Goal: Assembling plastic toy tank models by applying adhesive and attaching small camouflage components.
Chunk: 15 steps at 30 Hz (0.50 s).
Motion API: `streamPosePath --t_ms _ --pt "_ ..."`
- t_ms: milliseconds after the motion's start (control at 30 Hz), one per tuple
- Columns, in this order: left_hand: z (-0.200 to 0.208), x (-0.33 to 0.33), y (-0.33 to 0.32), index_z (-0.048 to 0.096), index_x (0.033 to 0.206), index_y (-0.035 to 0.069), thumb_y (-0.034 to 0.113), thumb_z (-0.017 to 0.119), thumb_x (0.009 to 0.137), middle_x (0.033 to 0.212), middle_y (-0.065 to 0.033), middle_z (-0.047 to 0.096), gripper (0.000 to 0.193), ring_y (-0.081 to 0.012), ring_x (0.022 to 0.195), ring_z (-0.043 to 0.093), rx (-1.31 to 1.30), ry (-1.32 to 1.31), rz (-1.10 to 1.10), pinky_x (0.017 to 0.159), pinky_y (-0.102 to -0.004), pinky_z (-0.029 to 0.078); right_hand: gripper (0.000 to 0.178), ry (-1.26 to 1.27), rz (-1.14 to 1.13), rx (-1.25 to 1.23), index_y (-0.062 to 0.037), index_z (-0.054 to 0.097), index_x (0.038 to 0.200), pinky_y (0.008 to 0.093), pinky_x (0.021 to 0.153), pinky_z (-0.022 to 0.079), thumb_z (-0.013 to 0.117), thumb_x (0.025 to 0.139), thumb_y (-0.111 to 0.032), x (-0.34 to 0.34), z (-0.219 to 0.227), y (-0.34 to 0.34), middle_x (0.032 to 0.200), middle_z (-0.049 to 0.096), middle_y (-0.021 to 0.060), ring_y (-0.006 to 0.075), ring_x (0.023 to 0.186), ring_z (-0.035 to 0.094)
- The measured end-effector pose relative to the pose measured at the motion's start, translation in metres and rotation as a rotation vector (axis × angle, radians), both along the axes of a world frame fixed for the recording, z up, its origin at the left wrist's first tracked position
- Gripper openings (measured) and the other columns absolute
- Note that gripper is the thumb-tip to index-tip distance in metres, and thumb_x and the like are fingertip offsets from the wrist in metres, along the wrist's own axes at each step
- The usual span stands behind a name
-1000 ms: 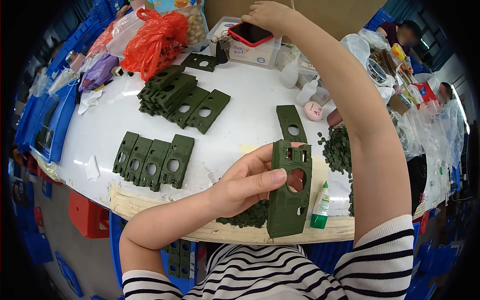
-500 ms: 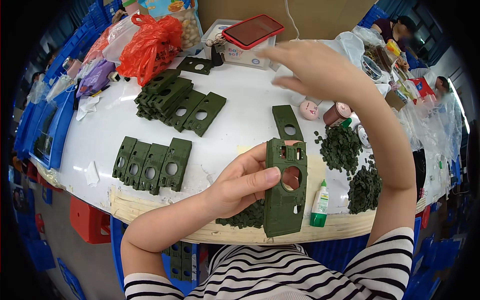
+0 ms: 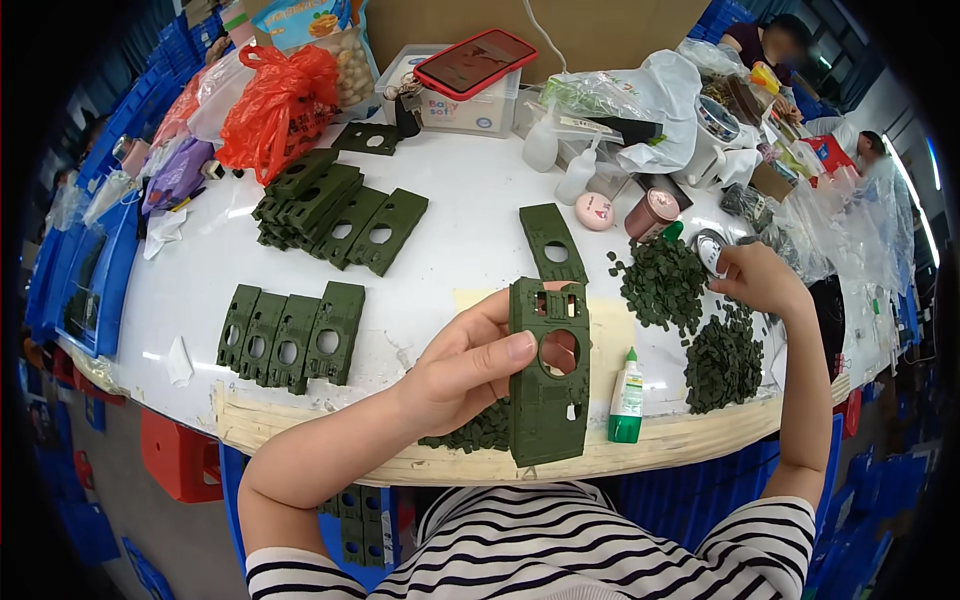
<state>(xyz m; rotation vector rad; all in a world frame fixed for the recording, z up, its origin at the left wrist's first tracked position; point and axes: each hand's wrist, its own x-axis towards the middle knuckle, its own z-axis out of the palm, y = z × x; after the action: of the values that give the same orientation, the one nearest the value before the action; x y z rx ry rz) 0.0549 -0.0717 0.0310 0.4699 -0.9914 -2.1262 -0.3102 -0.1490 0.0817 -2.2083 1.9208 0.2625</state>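
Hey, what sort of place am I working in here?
Probably a hand-assembly workshop: your left hand holds a molded dark green part, four matching ones lie in a row on the white table, and heaps of tiny green pieces lie nearby.

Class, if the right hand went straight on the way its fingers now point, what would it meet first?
The right hand would probably meet the round silver-rimmed object first, perhaps already touching it; depth is unclear. Beyond lies a pile of small green pieces.
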Motion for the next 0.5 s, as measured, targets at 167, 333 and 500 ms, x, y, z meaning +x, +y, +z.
streamPosePath --t_ms 167,333,500 --pt "0.001 0.001 0.0 0.028 0.14 0.001 0.043 0.063 0.081 0.119 -0.0195 0.054 0.08 -0.0238 0.106 0.056 -0.009 0.006 -0.009 0.095 -0.0414 0.044 0.021 -0.114 0.032 -0.11 0.0016 0.063 0.084 0.0386 0.069 0.049 0.073 0.069 -0.01 0.002 -0.026 0.003 0.075 0.066 0.0163 0.0319 0.073 0.064" --pt "0.002 0.001 0.001 0.029 0.14 0.001 0.043 0.063 0.081 0.12 -0.0195 0.053 0.079 -0.0232 0.107 0.055 -0.005 0.009 -0.008 0.096 -0.0412 0.044 0.015 -0.136 0.033 -0.143 0.0025 0.062 0.08 0.0397 0.069 0.049 0.071 0.069 -0.003 0.005 -0.028 0.003 0.073 0.066 0.0157 0.0324 0.072 0.063" --pt "0.002 0.001 0.001 0.03 0.139 0.001 0.042 0.062 0.082 0.123 -0.0201 0.051 0.077 -0.024 0.109 0.055 -0.01 0.003 -0.013 0.096 -0.0416 0.044 0.012 -0.222 0.051 -0.231 0.0029 0.06 0.076 0.0358 0.063 0.049 0.069 0.071 -0.001 0.02 -0.02 0.014 0.069 0.064 0.0148 0.0294 0.065 0.063"
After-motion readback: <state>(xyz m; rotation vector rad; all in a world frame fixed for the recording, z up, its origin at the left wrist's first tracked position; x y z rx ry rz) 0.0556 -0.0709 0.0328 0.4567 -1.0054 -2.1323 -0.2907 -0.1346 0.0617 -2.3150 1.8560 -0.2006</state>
